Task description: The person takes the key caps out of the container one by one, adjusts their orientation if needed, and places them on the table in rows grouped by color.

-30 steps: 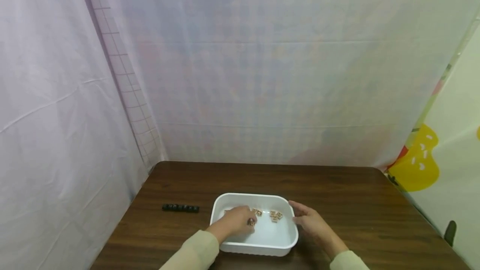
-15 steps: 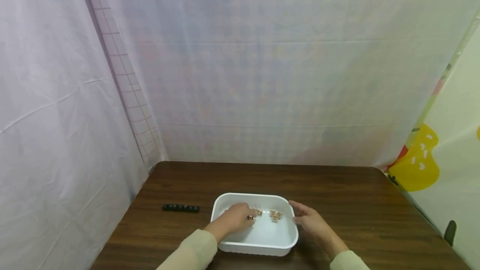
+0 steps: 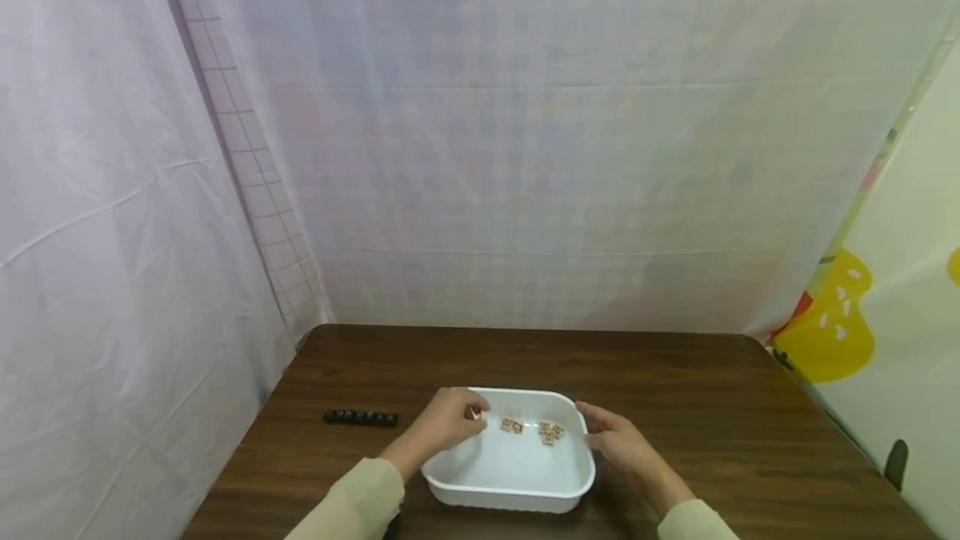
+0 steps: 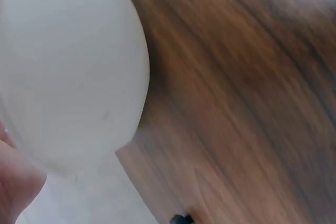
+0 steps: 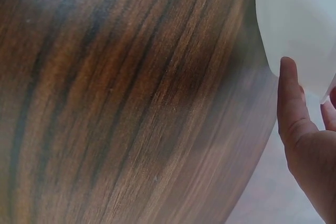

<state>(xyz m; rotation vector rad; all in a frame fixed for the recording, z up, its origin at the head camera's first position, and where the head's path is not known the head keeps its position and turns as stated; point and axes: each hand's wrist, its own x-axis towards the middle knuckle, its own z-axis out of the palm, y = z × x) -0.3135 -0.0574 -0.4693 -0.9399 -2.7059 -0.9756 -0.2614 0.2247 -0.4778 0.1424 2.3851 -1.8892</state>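
Note:
My left hand [image 3: 444,422] is over the left rim of a white rectangular plastic tray [image 3: 510,492]. Thumb and fingertips pinch a small tan-and-white square piece [image 3: 483,416], mostly covered by the fingers. On the tray's floor lie two clusters of similar pieces, one near the middle [image 3: 512,425] and another towards the right [image 3: 550,432]. At the tray's right side my right hand [image 3: 621,442] holds the rim, one finger lying straight along the outer wall in the right wrist view. The left wrist view catches mostly the tray's outer wall [image 4: 79,66] and a bit of hand.
A short row of joined small black blocks [image 3: 361,417] lies on the brown wood-grain table [image 3: 675,373], left of the tray. Pale curtains [image 3: 525,190] hang behind and on the left. Something dark shows beneath the left sleeve [image 3: 352,498].
My left hand has risen from the tray's floor and shifted left and away from me to the rim, carrying a small piece. My right hand stays at the tray's right side.

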